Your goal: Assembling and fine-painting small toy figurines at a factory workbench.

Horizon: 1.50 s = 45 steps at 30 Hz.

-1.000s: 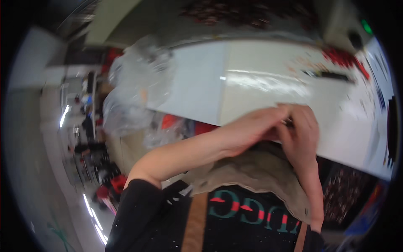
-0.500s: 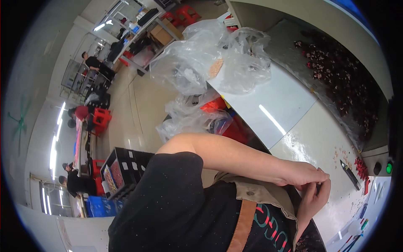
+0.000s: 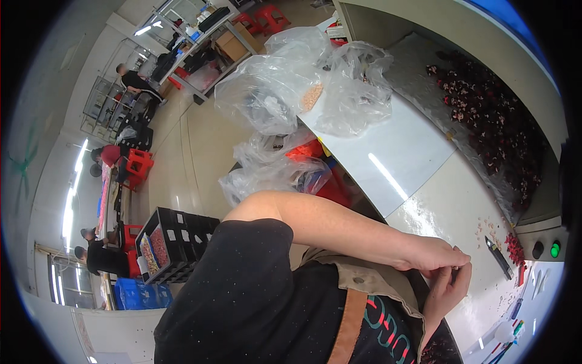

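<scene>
My left hand (image 3: 427,253) and my right hand (image 3: 450,290) meet above the near part of the white table (image 3: 424,209). Both have their fingertips pinched together at one spot. Whatever is between them is tiny and hidden by the fingers. On the table just right of my hands lies a black utility knife (image 3: 499,258). Beside it are scattered small pale pieces (image 3: 485,229) and a little heap of small red pieces (image 3: 515,250).
A heap of dark red and pale small parts (image 3: 485,115) lies on plastic sheeting under a hood at right. Clear plastic bags (image 3: 273,85) cover the table's far end. A black crate (image 3: 182,236) stands left. Several people are farther back. A green button (image 3: 555,249) glows at right.
The view has shifted slightly, so the surroundings sit a little differently. My hands stay together, fingertips still pinched at the same spot. A far person at upper left has changed posture.
</scene>
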Tool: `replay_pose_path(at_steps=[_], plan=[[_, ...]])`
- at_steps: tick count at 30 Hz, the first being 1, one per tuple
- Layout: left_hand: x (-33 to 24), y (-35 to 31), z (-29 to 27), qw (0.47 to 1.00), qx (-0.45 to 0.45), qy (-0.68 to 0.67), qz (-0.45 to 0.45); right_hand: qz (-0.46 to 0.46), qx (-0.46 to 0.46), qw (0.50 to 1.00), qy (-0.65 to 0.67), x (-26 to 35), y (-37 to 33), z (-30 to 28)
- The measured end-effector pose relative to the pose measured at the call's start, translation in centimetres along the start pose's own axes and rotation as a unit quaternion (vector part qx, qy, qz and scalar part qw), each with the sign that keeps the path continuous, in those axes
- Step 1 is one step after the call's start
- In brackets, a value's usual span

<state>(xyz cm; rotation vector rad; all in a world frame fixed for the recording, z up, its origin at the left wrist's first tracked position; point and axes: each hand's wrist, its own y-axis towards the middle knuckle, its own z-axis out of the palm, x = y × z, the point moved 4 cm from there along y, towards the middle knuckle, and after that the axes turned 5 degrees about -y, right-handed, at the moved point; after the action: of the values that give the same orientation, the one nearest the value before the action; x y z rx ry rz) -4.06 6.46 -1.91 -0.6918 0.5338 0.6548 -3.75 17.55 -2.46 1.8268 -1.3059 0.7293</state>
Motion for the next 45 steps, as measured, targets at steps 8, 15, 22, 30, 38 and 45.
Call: replay_pose_path(at_steps=[8, 15, 22, 30, 38, 45], plan=[[0.2, 0.1, -0.1, 1.0, -0.008, 0.011, -0.003, -0.001, 0.004, 1.0, 0.005, 0.0, 0.0, -0.1], [0.1, -0.1, -0.1, 1.0, -0.014, 0.024, 0.001, -0.025, 0.02, 0.999, -0.012, -0.3, -0.1, 0.0], [0.1, -0.1, 0.0, 1.0, 0.002, 0.014, 0.008, -0.02, 0.009, 1.0, -0.008, 0.1, 0.0, 0.0], [-0.2, -0.5, 0.1, 1.0, -0.013, 0.018, 0.011, -0.012, 0.009, 1.0, -0.004, 0.6, 0.0, 0.1], [0.1, -0.3, -0.2, 1.0, -0.013, 0.015, 0.01, -0.002, 0.007, 1.0, -0.001, 0.4, 0.0, 0.2], [0.3, -0.3, 0.1, 1.0, -0.02, 0.014, 0.012, 0.002, 0.005, 1.0, 0.004, 0.0, -0.3, 0.0]])
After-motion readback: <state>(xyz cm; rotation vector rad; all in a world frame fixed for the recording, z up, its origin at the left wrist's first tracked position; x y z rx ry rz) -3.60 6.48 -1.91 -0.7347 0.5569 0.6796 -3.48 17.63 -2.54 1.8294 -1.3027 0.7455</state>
